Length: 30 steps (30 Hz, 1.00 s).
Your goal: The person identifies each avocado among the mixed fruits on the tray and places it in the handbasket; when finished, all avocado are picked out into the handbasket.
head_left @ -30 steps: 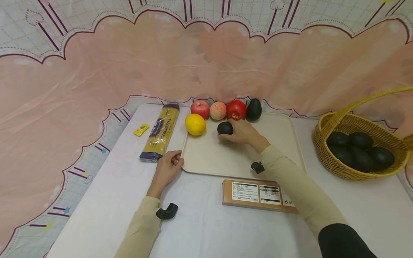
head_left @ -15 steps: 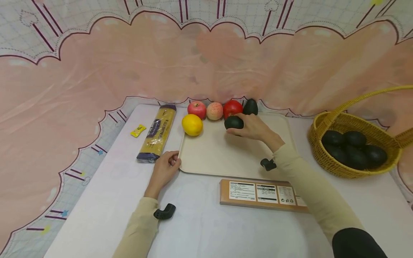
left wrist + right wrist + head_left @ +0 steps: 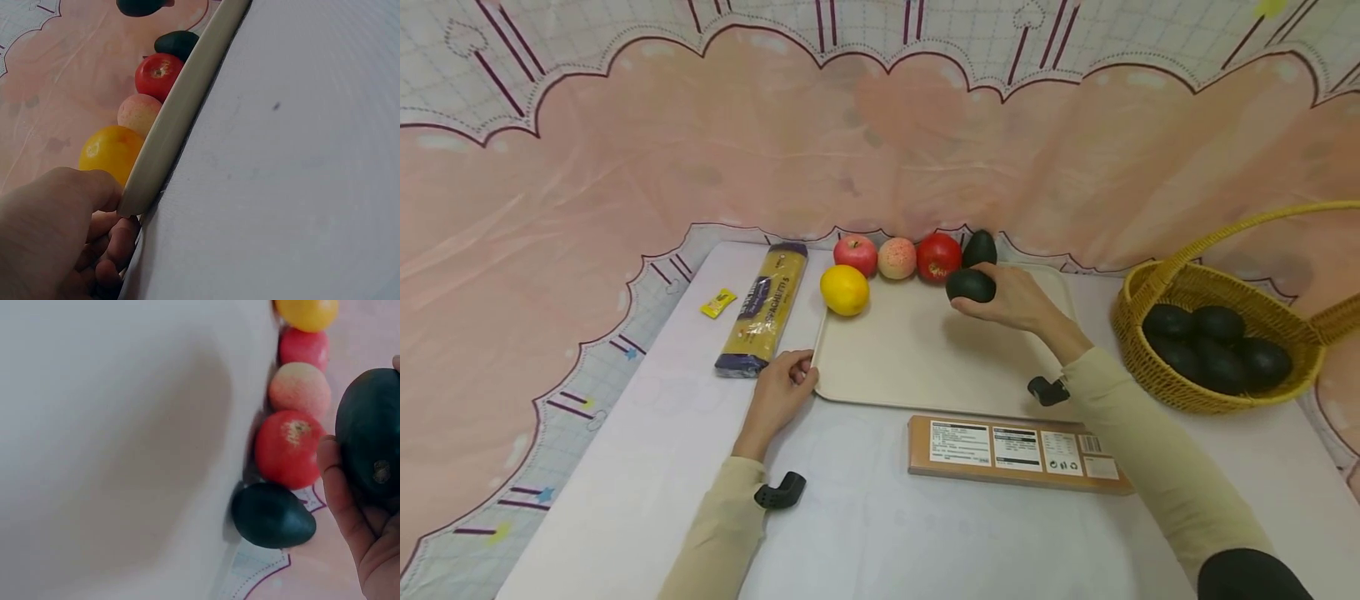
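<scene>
My right hand [image 3: 1024,302] grips a dark green avocado [image 3: 970,286] above the beige tray [image 3: 910,358]; the right wrist view shows fingers curled round this avocado [image 3: 375,434]. At the tray's near left corner, my left hand [image 3: 777,402] pinches the rim, thumb on top and the other fingers curled at the side, as seen in the left wrist view. Along the tray's far edge sit a red apple [image 3: 855,254], a peach [image 3: 896,258], a red pomegranate [image 3: 938,257] and a second avocado [image 3: 980,248]. A lemon [image 3: 845,290] lies at the far left corner.
To the right stands a yellow wicker basket [image 3: 1131,354] with several avocados [image 3: 1219,367]. A flat brown box [image 3: 920,446] lies in front of the tray. Left of it are a spaghetti packet [image 3: 765,308] and a small yellow wrapped sweet [image 3: 718,303]. A patterned cloth [image 3: 737,158] hangs behind.
My right hand has carried the avocado to the right across the tray, from below the pomegranate to just in front of the second avocado. My left hand stays at the tray corner.
</scene>
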Each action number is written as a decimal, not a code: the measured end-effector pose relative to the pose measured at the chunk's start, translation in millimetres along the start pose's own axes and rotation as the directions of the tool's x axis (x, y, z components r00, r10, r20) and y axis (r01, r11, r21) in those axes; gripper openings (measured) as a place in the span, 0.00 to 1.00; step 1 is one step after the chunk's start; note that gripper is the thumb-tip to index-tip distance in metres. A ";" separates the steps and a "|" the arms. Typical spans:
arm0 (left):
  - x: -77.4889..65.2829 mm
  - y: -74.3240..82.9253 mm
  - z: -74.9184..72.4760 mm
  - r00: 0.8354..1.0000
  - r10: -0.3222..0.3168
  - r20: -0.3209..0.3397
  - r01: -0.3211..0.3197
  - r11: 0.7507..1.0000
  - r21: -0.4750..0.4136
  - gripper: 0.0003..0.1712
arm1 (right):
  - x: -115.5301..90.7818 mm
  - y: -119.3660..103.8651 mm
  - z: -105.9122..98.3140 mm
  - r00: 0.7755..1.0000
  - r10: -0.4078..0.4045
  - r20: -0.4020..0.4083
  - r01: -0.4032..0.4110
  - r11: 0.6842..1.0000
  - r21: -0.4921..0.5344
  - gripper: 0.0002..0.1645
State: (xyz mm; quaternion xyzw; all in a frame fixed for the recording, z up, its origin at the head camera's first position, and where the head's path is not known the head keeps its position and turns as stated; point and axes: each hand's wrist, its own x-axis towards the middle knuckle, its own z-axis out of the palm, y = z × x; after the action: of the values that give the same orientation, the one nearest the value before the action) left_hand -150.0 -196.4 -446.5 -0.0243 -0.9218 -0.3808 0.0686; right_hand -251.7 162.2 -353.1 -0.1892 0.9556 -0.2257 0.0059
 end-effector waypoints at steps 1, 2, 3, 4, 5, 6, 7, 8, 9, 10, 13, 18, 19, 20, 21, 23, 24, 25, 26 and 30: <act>0.2 -0.1 -0.2 1.000 0.000 -0.001 0.000 1.000 0.001 0.18 | -1.2 0.5 -1.3 1.000 -0.001 -0.011 0.001 1.000 -0.003 0.41; 0.3 0.0 -0.4 1.000 0.000 -0.003 0.000 1.000 0.001 0.18 | -2.6 0.9 -2.5 1.000 0.000 -0.019 0.000 1.000 -0.007 0.41; 0.5 -0.2 -0.5 1.000 0.002 -0.005 -0.002 1.000 0.001 0.18 | -3.9 1.4 -3.4 1.000 0.003 -0.026 -0.003 1.000 -0.011 0.41; 0.6 -0.4 -0.4 1.000 0.005 -0.006 -0.005 1.000 0.001 0.18 | -5.4 1.9 -4.3 1.000 0.009 -0.029 -0.009 1.000 -0.013 0.41; 0.7 -0.7 -0.4 1.000 0.006 -0.006 -0.006 1.000 0.003 0.18 | -7.1 2.3 -5.0 0.999 0.017 -0.030 -0.018 1.000 -0.014 0.42; 0.8 -1.0 -0.2 1.000 0.007 -0.006 -0.007 1.000 0.003 0.18 | -8.9 2.8 -5.5 0.999 0.024 -0.029 -0.025 1.000 -0.016 0.43; 0.7 -1.2 0.0 1.000 0.011 -0.007 -0.010 1.000 0.006 0.18 | -10.7 3.0 -5.8 0.999 0.030 -0.026 -0.031 0.999 -0.016 0.44; 0.7 -1.3 0.2 1.000 0.010 -0.007 -0.010 1.000 0.007 0.18 | -12.7 3.5 -6.0 0.999 0.034 -0.025 -0.034 0.999 -0.012 0.45; 0.6 -1.3 0.3 1.000 0.009 -0.007 -0.009 1.000 0.005 0.18 | -14.8 4.0 -6.3 0.999 0.035 -0.025 -0.035 0.999 -0.010 0.46; 0.6 -1.2 0.4 1.000 0.010 -0.007 -0.010 1.000 0.007 0.18 | -17.1 4.6 -6.7 0.999 0.034 -0.028 -0.034 0.999 -0.008 0.46; 0.5 -0.6 0.3 1.000 0.008 -0.006 -0.008 1.000 0.002 0.18 | -23.5 7.3 -8.9 0.998 0.012 -0.062 -0.013 1.000 -0.007 0.44; 0.6 0.2 0.6 1.000 0.002 -0.002 -0.002 1.000 0.000 0.18 | -34.9 17.0 -14.9 0.994 0.008 -0.107 -0.006 1.000 0.024 0.42; 0.6 0.4 0.7 1.000 0.002 0.000 -0.002 1.000 0.003 0.18 | -37.4 19.4 -16.1 0.994 0.020 -0.106 -0.017 0.999 0.033 0.42; 0.6 0.6 0.7 1.000 0.000 0.002 0.000 1.000 0.003 0.18 | -39.9 21.7 -17.3 0.994 0.035 -0.103 -0.031 0.999 0.042 0.43; 0.6 0.7 0.7 1.000 -0.002 0.005 0.002 1.000 0.003 0.18 | -42.2 24.3 -18.4 0.993 0.051 -0.102 -0.046 0.998 0.048 0.43; 0.3 0.6 0.5 1.000 -0.006 0.009 0.006 1.000 0.007 0.18 | -46.3 28.9 -20.5 0.992 0.073 -0.101 -0.067 0.996 0.055 0.43; 0.4 0.6 0.4 1.000 -0.008 0.011 0.007 1.000 0.005 0.18 | -48.3 30.6 -21.6 0.992 0.079 -0.101 -0.074 0.996 0.057 0.43; 0.4 0.6 0.3 1.000 -0.008 0.011 0.008 1.000 0.003 0.18 | -50.0 32.4 -22.5 0.991 0.084 -0.105 -0.078 0.995 0.058 0.43; 0.4 0.5 0.3 1.000 -0.010 0.011 0.010 1.000 0.001 0.18 | -51.7 34.2 -23.5 0.990 0.085 -0.110 -0.079 0.995 0.060 0.42; 0.4 0.1 0.2 1.000 -0.015 0.015 0.015 1.000 -0.001 0.18 | -58.7 39.6 -27.2 0.990 0.085 -0.110 -0.078 0.995 0.065 0.40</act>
State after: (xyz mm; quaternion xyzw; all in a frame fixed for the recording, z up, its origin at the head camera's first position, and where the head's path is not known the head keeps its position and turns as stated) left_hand -150.4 -196.2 -446.5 -0.0205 -0.9223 -0.3815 0.0587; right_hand -214.1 228.0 -350.2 -0.1367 0.9541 -0.2645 -0.0331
